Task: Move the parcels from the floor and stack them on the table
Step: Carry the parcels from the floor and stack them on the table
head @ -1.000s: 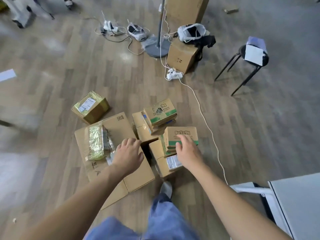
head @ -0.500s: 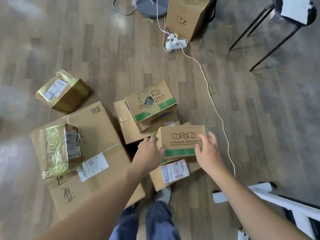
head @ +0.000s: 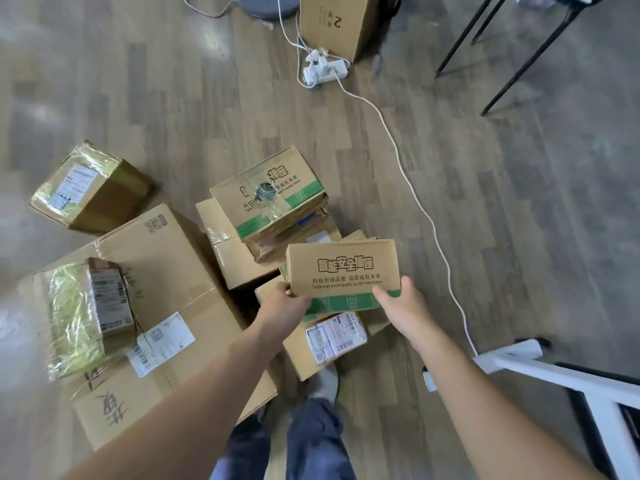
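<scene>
Grip comes from 2 sides: left hand and right hand each grasp 1 near corner of the printed box, probably to keep it level, just above the other parcels on the floor.

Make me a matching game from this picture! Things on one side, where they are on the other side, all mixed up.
Things
1. green-striped box with clear lettering
2. flat yellow-wrapped parcel
3. white power strip

Places
A. on the floor beside the box marked 2
B. held between the left hand and the right hand
C. lying on top of the big carton

Pairs: 1-B, 2-C, 3-A
</scene>
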A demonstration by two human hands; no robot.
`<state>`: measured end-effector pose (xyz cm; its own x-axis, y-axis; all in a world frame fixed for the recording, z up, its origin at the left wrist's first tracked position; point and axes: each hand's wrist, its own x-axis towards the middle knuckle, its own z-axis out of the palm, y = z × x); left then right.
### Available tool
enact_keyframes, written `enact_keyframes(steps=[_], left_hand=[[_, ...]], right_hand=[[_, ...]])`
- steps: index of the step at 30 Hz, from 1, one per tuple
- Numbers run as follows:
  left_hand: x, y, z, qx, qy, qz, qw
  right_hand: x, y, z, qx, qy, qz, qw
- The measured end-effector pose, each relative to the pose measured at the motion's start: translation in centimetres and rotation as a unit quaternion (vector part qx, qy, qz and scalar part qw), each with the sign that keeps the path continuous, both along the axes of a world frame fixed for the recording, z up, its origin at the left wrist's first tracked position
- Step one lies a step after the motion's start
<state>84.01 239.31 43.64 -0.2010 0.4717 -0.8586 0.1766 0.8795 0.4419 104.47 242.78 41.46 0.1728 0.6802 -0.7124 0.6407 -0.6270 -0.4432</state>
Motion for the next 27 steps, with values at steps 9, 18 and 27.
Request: enact_keyframes(steps=[9, 18, 27], left_hand=[[-2.0, -2.1, 13.8, 0.075, -0.047, 0.021, 0.996], [2.2, -4.3, 25.4, 0.192, -0.135, -0.14, 0.962], [14.3, -8.0, 33.6, 0.265, -0.224, -0.26, 0.901]], right_hand=[[0.2, -5.5, 14.9, 0.05, 0.059, -0.09, 0.993], [4.4, -14.4, 29.1, 0.174, 0.062, -0.207, 0.961], [14.0, -24.2, 36.9, 0.28, -0.012, -0.326, 0.903]])
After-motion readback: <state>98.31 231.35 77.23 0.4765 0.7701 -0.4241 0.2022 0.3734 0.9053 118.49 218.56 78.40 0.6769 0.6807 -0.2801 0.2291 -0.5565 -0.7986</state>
